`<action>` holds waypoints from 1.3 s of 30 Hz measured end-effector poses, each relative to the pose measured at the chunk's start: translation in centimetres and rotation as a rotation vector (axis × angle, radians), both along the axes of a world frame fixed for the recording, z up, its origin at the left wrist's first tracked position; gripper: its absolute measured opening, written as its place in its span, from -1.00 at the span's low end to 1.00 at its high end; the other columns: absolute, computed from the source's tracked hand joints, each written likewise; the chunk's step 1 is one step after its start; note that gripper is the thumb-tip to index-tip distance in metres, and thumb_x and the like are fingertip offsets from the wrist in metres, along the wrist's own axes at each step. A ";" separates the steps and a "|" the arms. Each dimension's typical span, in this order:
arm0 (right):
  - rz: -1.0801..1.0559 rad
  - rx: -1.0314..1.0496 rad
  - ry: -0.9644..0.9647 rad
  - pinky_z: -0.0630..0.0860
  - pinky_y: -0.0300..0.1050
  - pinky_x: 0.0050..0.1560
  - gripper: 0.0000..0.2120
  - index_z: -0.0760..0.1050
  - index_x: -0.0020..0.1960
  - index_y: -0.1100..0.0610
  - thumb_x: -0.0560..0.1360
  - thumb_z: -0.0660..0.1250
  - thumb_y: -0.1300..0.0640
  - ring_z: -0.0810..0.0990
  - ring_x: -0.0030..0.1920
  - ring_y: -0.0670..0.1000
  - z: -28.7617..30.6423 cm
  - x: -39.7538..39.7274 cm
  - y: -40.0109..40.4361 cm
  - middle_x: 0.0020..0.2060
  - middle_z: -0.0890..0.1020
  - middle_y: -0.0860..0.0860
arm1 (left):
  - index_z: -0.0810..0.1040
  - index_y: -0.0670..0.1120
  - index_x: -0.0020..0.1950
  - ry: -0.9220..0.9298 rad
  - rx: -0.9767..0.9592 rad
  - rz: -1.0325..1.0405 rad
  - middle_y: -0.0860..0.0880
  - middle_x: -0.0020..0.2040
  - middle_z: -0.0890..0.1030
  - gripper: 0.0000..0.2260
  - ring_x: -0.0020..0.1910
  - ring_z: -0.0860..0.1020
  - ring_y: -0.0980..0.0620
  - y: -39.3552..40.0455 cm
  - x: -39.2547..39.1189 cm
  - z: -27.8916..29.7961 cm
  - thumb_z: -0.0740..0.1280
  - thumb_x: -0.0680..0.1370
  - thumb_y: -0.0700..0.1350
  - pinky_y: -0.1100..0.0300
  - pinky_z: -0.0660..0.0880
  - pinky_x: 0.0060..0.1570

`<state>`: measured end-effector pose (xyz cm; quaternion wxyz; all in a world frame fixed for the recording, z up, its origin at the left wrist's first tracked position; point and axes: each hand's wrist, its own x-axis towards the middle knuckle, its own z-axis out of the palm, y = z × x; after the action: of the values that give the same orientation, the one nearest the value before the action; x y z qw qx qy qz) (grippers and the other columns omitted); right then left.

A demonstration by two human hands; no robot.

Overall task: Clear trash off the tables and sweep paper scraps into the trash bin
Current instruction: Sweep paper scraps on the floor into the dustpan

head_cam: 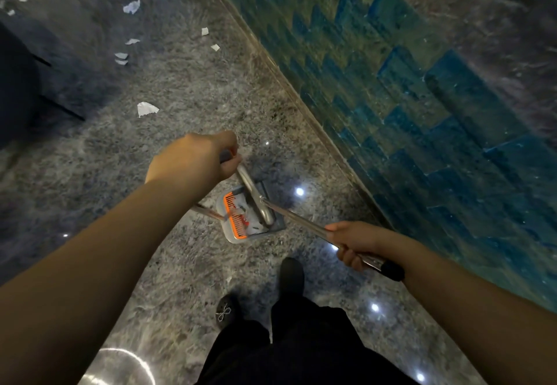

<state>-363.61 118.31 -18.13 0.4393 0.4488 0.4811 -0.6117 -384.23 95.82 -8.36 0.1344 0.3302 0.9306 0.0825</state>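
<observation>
A grey dustpan with an orange comb edge sits on the polished stone floor just ahead of my feet. My left hand grips the top of its upright metal handle. My right hand grips a long metal broom pole with a black end grip; the pole runs down to the dustpan, and the broom head is hidden. Several white paper scraps lie on the floor ahead, the nearest scrap left of my left hand, others farther off.
A blue-green tiled wall runs diagonally along the right, close to the dustpan. A dark round object with black legs stands at the left edge. My black shoes and dark trousers fill the bottom centre.
</observation>
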 end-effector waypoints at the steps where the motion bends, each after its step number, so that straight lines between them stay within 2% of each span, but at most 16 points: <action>1: 0.001 0.008 0.007 0.24 -0.35 -0.61 -0.67 0.27 0.41 -0.05 0.66 0.12 0.09 0.25 -0.60 -0.14 0.4 -0.2 -0.1 -0.50 0.33 -0.01 | 0.47 0.08 -0.04 -0.014 0.008 0.009 -0.07 -0.21 0.59 -0.85 -0.21 0.57 -0.16 -0.4 -0.1 0.1 0.32 0.54 0.13 0.02 0.55 -0.32; 4: 0.065 0.039 0.050 0.25 -0.34 -0.60 -0.71 0.30 0.37 0.00 0.66 0.12 0.10 0.26 -0.61 -0.14 1.8 -1.0 0.0 -0.49 0.33 0.00 | 0.49 0.04 -0.06 -0.047 0.052 0.040 -0.07 -0.20 0.61 -0.86 -0.18 0.57 -0.16 -1.9 -0.3 0.3 0.36 0.53 0.07 -0.04 0.56 -0.26; 8: 0.117 0.066 0.101 0.23 -0.33 -0.56 -0.86 0.30 0.21 -0.01 0.66 0.10 0.12 0.26 -0.59 -0.13 3.5 -2.6 0.2 -0.49 0.34 0.00 | 0.52 0.02 -0.06 -0.045 0.121 0.193 0.02 -0.24 0.58 -0.88 -0.17 0.58 -0.11 -4.3 -0.5 0.7 0.39 0.54 0.03 0.05 0.53 -0.24; 12: 0.160 0.148 0.171 0.26 -0.32 -0.54 -0.87 0.29 0.19 -0.03 0.66 0.10 0.11 0.29 -0.59 -0.13 4.1 -5.0 -0.6 -0.39 0.37 0.07 | 0.51 0.03 -0.08 0.007 0.146 0.321 0.07 -0.31 0.51 -0.87 -0.19 0.58 -0.13 -6.7 -1.3 1.4 0.39 0.53 0.05 -0.01 0.55 -0.24; 15: 0.173 0.168 0.214 0.27 -0.34 -0.55 -0.83 0.35 0.23 0.01 0.66 0.09 0.13 0.29 -0.59 -0.13 4.0 -7.5 -2.0 -0.46 0.37 0.04 | 0.51 0.04 -0.08 0.023 0.142 0.387 0.00 -0.28 0.58 -0.86 -0.20 0.58 -0.15 -8.7 -2.7 2.1 0.39 0.53 0.07 -0.03 0.56 -0.23; 17: 0.115 0.146 0.205 0.25 -0.35 -0.59 -0.79 0.36 0.27 0.04 0.67 0.09 0.13 0.26 -0.59 -0.14 3.8 -9.3 -3.1 -0.54 0.33 -0.01 | 0.51 0.02 -0.07 0.031 0.149 0.405 -0.07 -0.23 0.63 -0.85 -0.19 0.58 -0.17 -10.0 -3.8 2.4 0.39 0.53 0.06 -0.03 0.56 -0.22; 20: 0.105 0.148 0.211 0.24 -0.34 -0.62 -0.81 0.35 0.25 0.07 0.67 0.09 0.13 0.25 -0.62 -0.13 3.3 -12.2 -4.8 -0.54 0.31 0.00 | 0.51 0.01 -0.08 0.028 0.159 0.445 -0.08 -0.24 0.61 -0.86 -0.22 0.54 -0.14 -11.9 -6.1 2.6 0.39 0.54 0.05 0.03 0.52 -0.23; 25: 0.141 0.228 0.240 0.25 -0.32 -0.62 -0.90 0.37 0.04 0.14 0.66 0.10 0.15 0.26 -0.64 -0.10 1.6 -17.6 -7.3 -0.55 0.31 0.03 | 0.55 -0.04 -0.06 0.016 0.161 0.449 -0.11 -0.27 0.56 -0.85 -0.25 0.50 -0.14 -15.1 -11.1 2.0 0.40 0.53 0.02 0.03 0.50 -0.22; 29: 0.217 0.334 0.244 0.30 -0.31 -0.62 -0.88 0.37 -0.06 0.13 0.65 0.14 0.16 0.31 -0.64 -0.08 0.2 -21.8 -9.3 -0.52 0.35 0.07 | 0.55 -0.05 -0.05 -0.014 0.156 0.439 -0.11 -0.25 0.54 -0.85 -0.21 0.51 -0.15 -17.3 -15.1 1.2 0.39 0.54 0.02 0.06 0.46 -0.21; 33: 0.188 0.329 0.196 0.27 -0.33 -0.62 -0.81 0.34 -0.14 0.11 0.65 0.11 0.18 0.29 -0.64 -0.08 -1.0 -25.3 -11.0 -0.51 0.33 0.08 | 0.50 0.02 -0.09 -0.035 0.152 0.433 -0.08 -0.25 0.54 -0.85 -0.19 0.53 -0.18 -18.5 -18.6 0.5 0.37 0.55 0.07 -0.03 0.53 -0.16; 36: 0.304 0.348 0.182 0.32 -0.25 -0.62 -0.82 0.38 -0.12 0.12 0.64 0.13 0.15 0.36 -0.54 -0.04 -1.4 -27.3 -12.9 -0.48 0.39 0.06 | 0.48 0.02 -0.09 -0.041 0.142 0.420 -0.07 -0.27 0.52 -0.85 -0.19 0.53 -0.18 -18.5 -20.7 0.1 0.35 0.56 0.07 -0.02 0.53 -0.16; 39: 0.294 0.272 0.142 0.33 -0.24 -0.60 -0.82 0.46 0.12 0.20 0.64 0.12 0.16 0.35 -0.52 -0.04 -1.4 -28.6 -14.7 -0.51 0.40 0.05 | 0.49 -0.02 -0.07 -0.054 0.152 0.401 -0.05 -0.27 0.50 -0.85 -0.20 0.50 -0.16 -18.2 -21.9 -0.2 0.33 0.57 0.05 0.00 0.51 -0.20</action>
<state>-392.18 103.60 -19.50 0.4239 0.3848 0.6494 -0.5006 -406.17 77.61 -8.53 0.1148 0.1453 0.9649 0.1862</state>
